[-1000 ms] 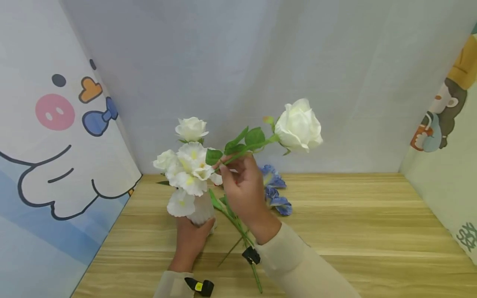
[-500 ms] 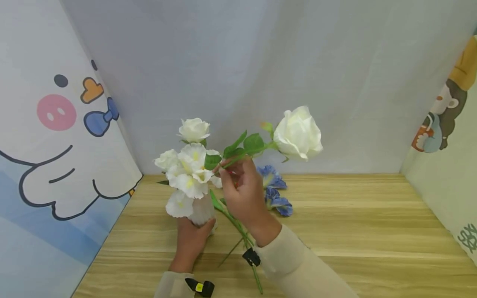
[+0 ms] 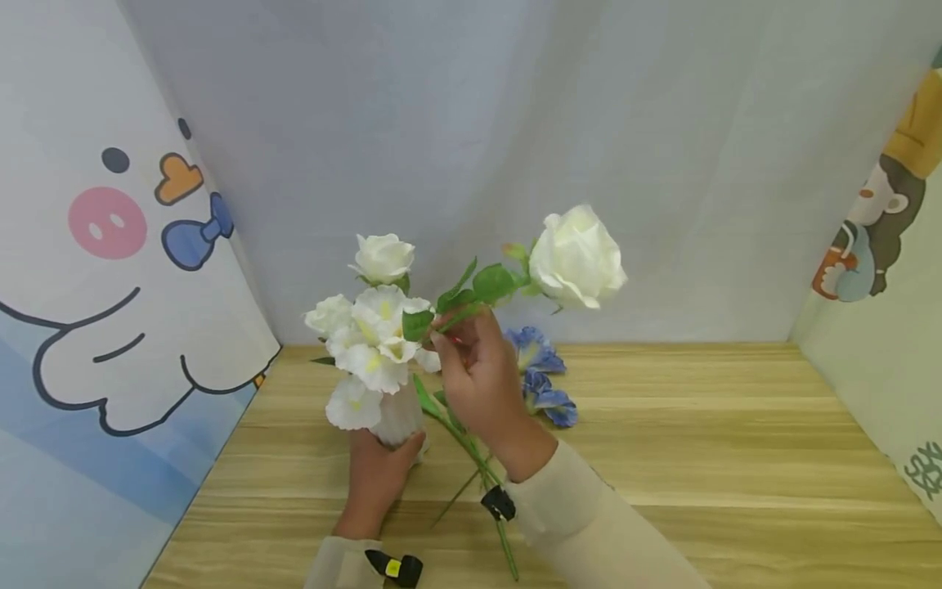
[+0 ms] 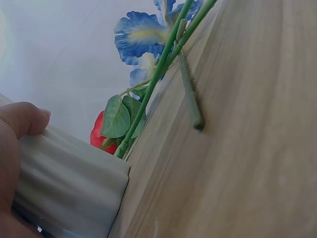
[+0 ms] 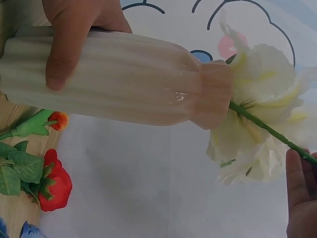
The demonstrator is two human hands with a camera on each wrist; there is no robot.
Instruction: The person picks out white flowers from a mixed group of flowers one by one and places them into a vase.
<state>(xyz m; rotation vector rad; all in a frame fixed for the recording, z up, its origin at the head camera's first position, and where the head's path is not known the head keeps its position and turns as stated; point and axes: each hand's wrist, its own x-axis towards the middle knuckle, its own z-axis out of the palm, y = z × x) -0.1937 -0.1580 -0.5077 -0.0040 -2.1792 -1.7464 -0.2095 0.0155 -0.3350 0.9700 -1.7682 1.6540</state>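
Observation:
My left hand (image 3: 379, 473) grips the lower part of a white ribbed vase (image 5: 133, 79), thumb across its side. White irises (image 3: 371, 360) and smaller white roses (image 3: 383, 258) stand in the vase. My right hand (image 3: 486, 380) pinches the leafy stem of a large white rose (image 3: 577, 258), whose bloom leans to the right. In the right wrist view the rose's green stem (image 5: 270, 130) runs into the mouth of the vase; its lower end is hidden inside.
Blue irises (image 3: 545, 380) lie on the wooden table (image 3: 699, 442) right of the vase, their green stems (image 3: 508, 548) reaching toward the front. A red rose (image 5: 55, 181) and a small orange-red bud (image 5: 59, 120) lie there too. A pale curtain (image 3: 662, 164) hangs behind.
The large rose's bloom first dips, then shifts slightly left, as my right hand keeps pinching the stem. My left hand and the vase stay nearly in place.

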